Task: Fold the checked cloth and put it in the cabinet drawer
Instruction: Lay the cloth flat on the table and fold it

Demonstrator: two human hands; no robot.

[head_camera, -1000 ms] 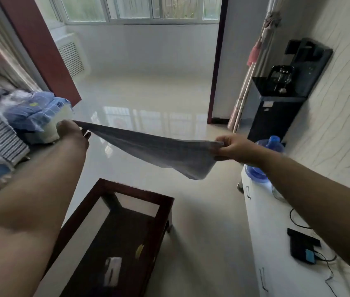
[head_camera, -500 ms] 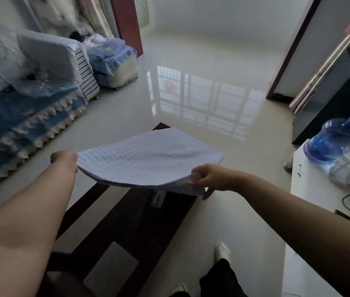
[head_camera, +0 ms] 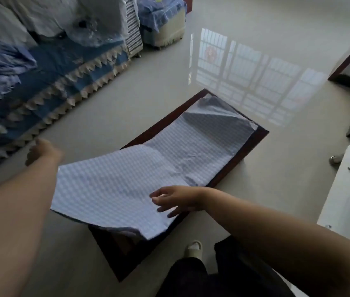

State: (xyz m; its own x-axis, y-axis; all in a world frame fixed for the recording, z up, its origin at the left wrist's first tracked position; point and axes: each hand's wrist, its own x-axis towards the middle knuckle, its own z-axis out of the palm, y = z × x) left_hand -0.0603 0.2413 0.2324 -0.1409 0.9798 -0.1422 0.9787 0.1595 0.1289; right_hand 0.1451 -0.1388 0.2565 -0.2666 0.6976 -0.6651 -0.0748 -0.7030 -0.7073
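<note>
Since the checked cloth (head_camera: 148,179) lies limp across the low table (head_camera: 253,144), right hand (head_camera: 176,200) spread flat on it (left hand (head_camera: 41,151) apparently loose, blurred), pinch corners; thin fabric sags.

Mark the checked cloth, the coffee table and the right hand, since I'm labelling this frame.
checked cloth (head_camera: 127,185): head view, middle of near flat part.
coffee table (head_camera: 253,139): head view, dark far-right rim.
right hand (head_camera: 176,199): head view, back of hand.
</note>
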